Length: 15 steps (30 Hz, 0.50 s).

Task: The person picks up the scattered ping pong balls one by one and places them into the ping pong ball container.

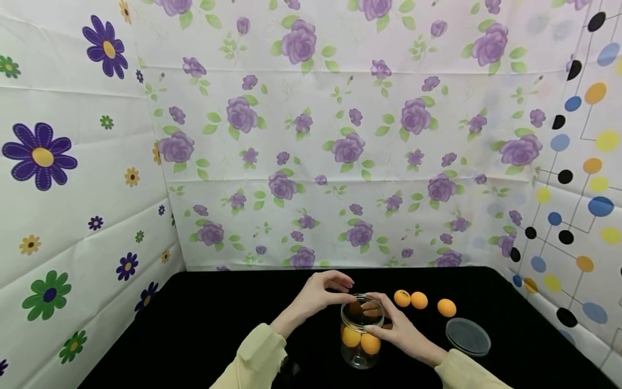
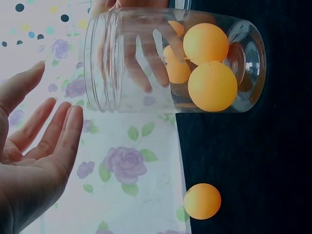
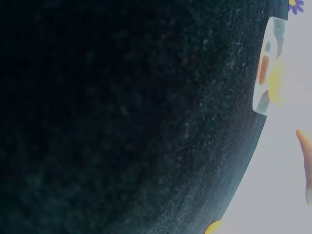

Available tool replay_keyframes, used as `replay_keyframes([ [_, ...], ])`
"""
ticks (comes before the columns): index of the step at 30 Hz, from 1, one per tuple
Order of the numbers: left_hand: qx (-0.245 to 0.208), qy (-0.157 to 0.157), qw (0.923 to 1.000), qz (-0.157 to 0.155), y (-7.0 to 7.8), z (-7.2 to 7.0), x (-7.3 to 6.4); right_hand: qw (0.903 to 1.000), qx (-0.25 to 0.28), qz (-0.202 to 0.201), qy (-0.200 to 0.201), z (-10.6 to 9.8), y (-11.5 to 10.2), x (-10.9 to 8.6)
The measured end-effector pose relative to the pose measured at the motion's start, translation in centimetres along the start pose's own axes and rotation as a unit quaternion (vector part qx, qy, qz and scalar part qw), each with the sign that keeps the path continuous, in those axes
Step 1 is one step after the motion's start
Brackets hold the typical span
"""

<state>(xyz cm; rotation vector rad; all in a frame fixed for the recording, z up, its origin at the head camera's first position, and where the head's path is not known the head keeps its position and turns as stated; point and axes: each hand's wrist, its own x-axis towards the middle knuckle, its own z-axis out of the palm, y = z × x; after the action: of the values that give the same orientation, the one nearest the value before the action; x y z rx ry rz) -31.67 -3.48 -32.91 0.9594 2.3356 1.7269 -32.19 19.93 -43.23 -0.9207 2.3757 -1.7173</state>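
A clear jar (image 1: 358, 359) with a threaded mouth stands upright on the black tabletop, holding orange balls (image 1: 371, 343) that look like table-tennis balls. My right hand (image 1: 400, 330) grips the jar near its rim, thumb on the near side and fingers round the far side; those fingers show through the wall in the left wrist view. My left hand (image 1: 318, 296) is at the left of the mouth, palm empty and fingers loosely extended, thumb tip close to the rim. In the right wrist view, the jar's base (image 3: 268, 68) appears pale at the right edge.
Three orange balls (image 1: 419, 300) lie behind and right of the jar. A round translucent lid (image 1: 468, 336) lies farther right. Another ball (image 2: 202, 201) shows beside the jar in the left wrist view. Patterned sheets (image 1: 311, 162) wall the black table (image 1: 218, 324) at back and sides.
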Motion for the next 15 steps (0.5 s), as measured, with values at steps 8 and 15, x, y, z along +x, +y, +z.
replay_keyframes([
  [8, -0.019, 0.035, 0.9992, -0.008, -3.8, -1.0, 1.2, 0.9999, 0.000, -0.014, 0.005, 0.1, 0.2, 0.0],
  [15, -0.023, 0.067, 0.9971, -0.025, -4.6, -1.7, 1.0, 1.0000, 0.008, -0.004, -0.003, 0.2, -1.8, -0.2],
])
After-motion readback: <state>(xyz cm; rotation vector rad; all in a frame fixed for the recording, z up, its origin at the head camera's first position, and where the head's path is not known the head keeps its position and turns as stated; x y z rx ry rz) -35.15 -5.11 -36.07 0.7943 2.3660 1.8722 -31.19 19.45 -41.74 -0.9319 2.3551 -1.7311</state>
